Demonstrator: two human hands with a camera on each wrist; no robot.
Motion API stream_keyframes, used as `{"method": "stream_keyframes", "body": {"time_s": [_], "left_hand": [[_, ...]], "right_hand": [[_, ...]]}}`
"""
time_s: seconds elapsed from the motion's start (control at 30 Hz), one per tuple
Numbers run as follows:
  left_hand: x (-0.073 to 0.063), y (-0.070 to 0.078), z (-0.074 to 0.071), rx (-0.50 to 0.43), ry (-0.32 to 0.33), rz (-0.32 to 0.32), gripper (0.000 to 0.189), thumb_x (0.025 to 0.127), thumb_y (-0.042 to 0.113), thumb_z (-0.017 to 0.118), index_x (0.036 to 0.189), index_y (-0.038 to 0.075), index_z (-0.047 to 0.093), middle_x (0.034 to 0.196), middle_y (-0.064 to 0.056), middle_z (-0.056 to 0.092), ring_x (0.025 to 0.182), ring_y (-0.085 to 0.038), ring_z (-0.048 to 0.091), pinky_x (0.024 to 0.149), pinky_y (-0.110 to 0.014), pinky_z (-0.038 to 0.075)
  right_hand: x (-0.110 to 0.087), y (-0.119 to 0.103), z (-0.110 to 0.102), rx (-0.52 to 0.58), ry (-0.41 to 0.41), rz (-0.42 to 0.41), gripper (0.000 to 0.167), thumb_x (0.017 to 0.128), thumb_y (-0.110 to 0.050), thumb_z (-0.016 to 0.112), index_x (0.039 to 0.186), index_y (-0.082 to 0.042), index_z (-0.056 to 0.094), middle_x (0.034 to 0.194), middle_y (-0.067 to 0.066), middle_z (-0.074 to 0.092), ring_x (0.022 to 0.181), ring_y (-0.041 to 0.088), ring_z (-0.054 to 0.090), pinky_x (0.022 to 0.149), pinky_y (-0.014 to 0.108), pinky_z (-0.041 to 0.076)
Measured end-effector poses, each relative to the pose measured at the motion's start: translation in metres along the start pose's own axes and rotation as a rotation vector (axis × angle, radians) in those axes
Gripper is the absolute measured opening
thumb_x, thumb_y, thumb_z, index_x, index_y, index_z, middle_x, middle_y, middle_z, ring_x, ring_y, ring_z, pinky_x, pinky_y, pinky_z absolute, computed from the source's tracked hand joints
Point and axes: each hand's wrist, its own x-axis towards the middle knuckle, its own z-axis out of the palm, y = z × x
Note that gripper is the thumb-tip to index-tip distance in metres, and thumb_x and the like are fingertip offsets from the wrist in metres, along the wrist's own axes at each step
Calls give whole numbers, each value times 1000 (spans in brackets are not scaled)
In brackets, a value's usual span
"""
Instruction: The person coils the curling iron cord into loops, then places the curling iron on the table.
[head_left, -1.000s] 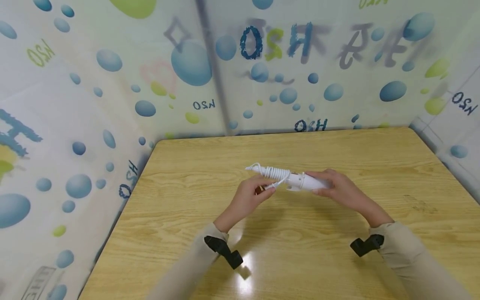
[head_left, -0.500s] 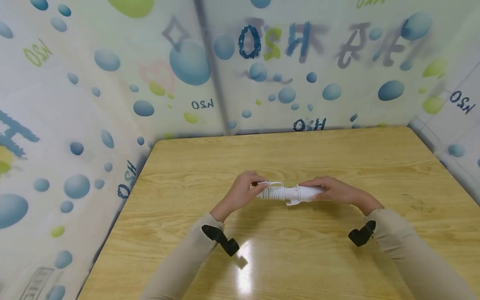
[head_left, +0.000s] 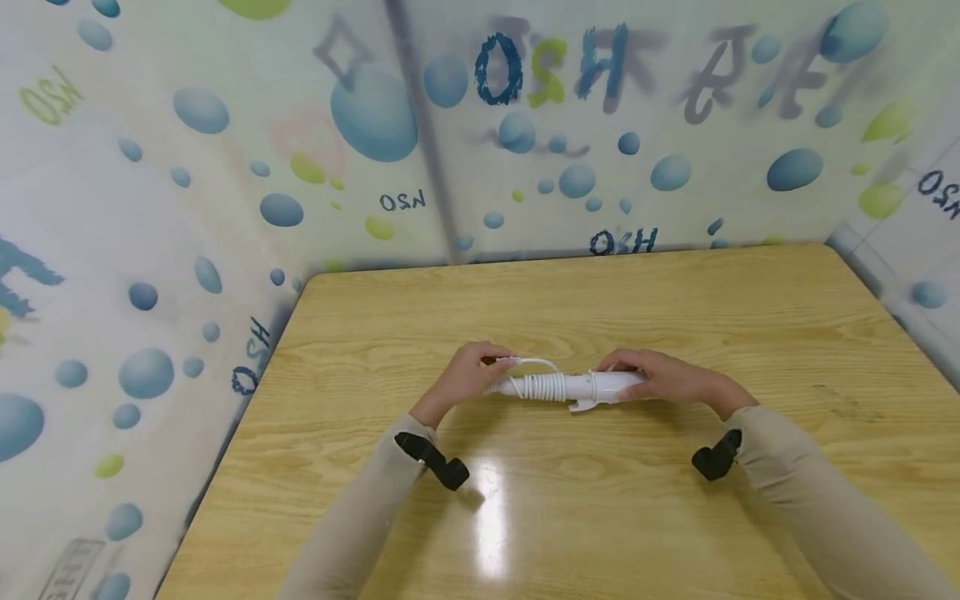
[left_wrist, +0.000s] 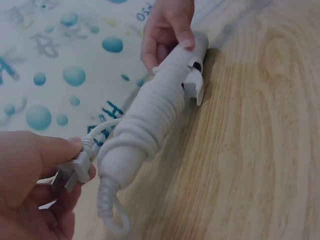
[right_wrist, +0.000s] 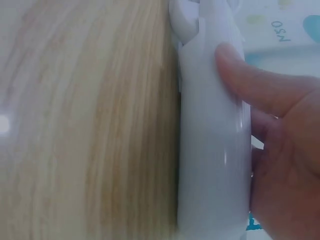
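A white curling iron (head_left: 579, 387) lies close over the tabletop, stretched left to right. Its white cord (left_wrist: 150, 117) is wound in several turns round the handle, and a small lever (left_wrist: 194, 86) sticks out at the side. My left hand (head_left: 461, 379) pinches the two-pin plug (left_wrist: 79, 167) between thumb and fingers, its metal prongs pointing toward the palm. A short loose length of cord arcs from the plug to the coil. At the other end, my right hand (head_left: 675, 382) grips the thick smooth part, thumb on one side and fingers on the far side.
The wooden table (head_left: 570, 500) reaches back to a wall covering (head_left: 480, 167) printed with blue and green drops. A black camera sits on each wrist, over beige sleeves (head_left: 352, 517). Light glares off the table's front part.
The curling iron, tilted in the air a second ago, has come down level near the table. My left hand has drawn the plug a little leftward, away from the coil.
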Motion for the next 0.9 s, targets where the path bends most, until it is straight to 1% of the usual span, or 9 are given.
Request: {"method": "stream_keyframes", "body": {"time_s": [0.13,0.23,0.33,0.37,0.43,0.53,0.6,0.67,0.9], "left_hand": [[-1,-11,-2,-31,-44,-52,25,92,16,57,110,0,66,104,-12,63,86,-19,58,72,-30,47],[-2,-17,-3,-15,-65,-77,24,92,14,57,109,-1,66,106,-13,63,90,-21,58,74,-31,47],[-4,-22,-4,13,-71,-89,23,92,13,57,107,-1,67,104,-13,64,87,-19,57,70,-29,46],[-6,-22,-4,15,-69,-83,22,92,12,57,105,-2,67,102,-13,64,85,-18,57,68,-27,45],[-13,-10,-6,13,-63,-91,22,92,9,57,105,-6,66,100,-16,64,84,-22,57,69,-29,45],[-15,-10,-5,27,-47,-101,21,91,10,58,103,-4,67,97,-14,64,83,-21,57,69,-28,45],[-15,-9,-4,42,-31,-118,20,90,10,59,103,-3,68,97,-13,65,85,-22,58,72,-31,46],[-11,-22,-1,58,-21,-128,20,90,15,61,102,2,69,97,-7,65,83,-16,57,69,-27,46],[-13,-22,-3,-12,0,-168,23,91,16,60,106,1,67,99,-8,64,85,-18,57,71,-30,47]], "right_hand": [[-2,-3,3,4,13,15,38,89,-15,61,123,-1,51,114,13,52,98,25,46,81,39,40],[-4,-5,7,-20,31,24,39,88,-15,62,123,0,53,115,14,50,96,23,43,79,38,39],[-5,-7,10,-37,44,41,40,88,-17,63,123,0,54,116,15,49,95,23,42,79,38,39],[-6,-7,11,-42,47,46,41,88,-18,63,124,0,54,118,15,50,97,24,43,80,39,39],[-7,-8,12,-44,49,61,42,87,-19,63,124,0,54,120,17,50,101,27,44,83,42,39],[-9,-9,14,-42,57,82,44,87,-20,63,126,0,53,124,19,49,106,30,45,86,45,38],[-10,-11,14,-38,65,92,45,87,-20,64,126,0,52,124,19,49,107,30,45,86,45,38],[-11,-12,15,-31,74,98,46,87,-20,64,126,1,52,123,19,49,106,30,46,86,45,39],[-16,-11,14,-13,105,94,48,88,-21,64,127,3,50,119,18,53,106,31,50,86,47,40]]}}
